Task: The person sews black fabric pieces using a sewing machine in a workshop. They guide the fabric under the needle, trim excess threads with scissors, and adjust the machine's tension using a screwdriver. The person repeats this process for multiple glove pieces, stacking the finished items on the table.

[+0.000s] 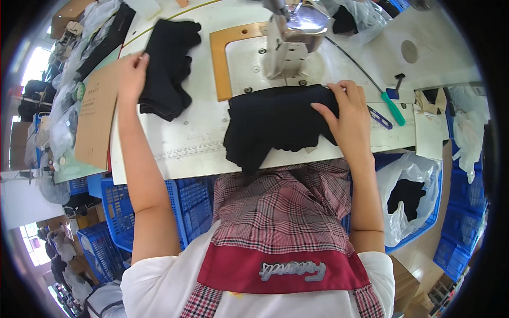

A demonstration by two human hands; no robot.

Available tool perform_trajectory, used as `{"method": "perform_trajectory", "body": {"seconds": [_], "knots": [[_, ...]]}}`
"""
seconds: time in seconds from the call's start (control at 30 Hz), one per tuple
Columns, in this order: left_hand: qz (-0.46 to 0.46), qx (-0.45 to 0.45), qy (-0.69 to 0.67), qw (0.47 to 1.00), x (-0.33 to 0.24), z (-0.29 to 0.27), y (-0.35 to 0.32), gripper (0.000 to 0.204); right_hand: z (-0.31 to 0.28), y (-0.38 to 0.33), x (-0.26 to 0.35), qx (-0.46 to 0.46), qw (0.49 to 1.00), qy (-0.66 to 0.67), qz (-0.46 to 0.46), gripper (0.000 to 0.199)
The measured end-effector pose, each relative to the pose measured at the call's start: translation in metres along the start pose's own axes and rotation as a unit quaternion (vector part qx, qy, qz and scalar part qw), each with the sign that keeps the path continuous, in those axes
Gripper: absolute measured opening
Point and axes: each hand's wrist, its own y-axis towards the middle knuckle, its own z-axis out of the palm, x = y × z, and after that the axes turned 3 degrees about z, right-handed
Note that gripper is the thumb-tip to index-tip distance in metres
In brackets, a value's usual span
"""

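Note:
A folded black fabric piece (278, 122) lies on the sewing machine table, its upper edge just below the presser foot area of the sewing machine (290, 50). The fabric's lower edge droops over the front of the table. My right hand (347, 114) grips its right end, thumb over the top and fingers at the upper corner. To the left rests a stack of black fabric pieces (167, 69) with wavy edges. My left hand (133, 77) is at that stack's left edge, fingers stretched out and thumb against the cloth; some fingertips are hard to make out.
A tan L-shaped guide plate (218, 66) sits left of the needle. On the right lie a green-handled screwdriver (393, 108) and a purple thread cutter (379, 117). Brown cardboard (95, 119) stands beside my left forearm. A lined blue crate (437, 183) is below right.

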Motion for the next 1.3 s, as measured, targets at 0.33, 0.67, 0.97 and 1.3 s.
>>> {"method": "perform_trajectory", "body": {"seconds": [0.33,0.67,0.97,1.3], "knots": [[0.180,-0.123,-0.299,0.929,-0.104,0.011,-0.062,0.019,-0.031,0.025,0.026,0.039,0.939,0.330,0.091,0.023],[0.084,0.126,-0.565,0.811,-0.180,0.001,-0.062,0.022,-0.057,0.077,0.033,-0.100,0.959,0.182,-0.192,0.032],[0.035,0.073,-0.617,0.783,-0.188,0.006,-0.056,0.020,-0.048,0.066,0.048,-0.078,0.971,0.052,-0.219,0.055],[0.038,0.064,-0.635,0.769,-0.193,0.005,-0.056,0.020,-0.031,0.078,0.044,-0.181,0.949,0.025,-0.257,0.043]]}}
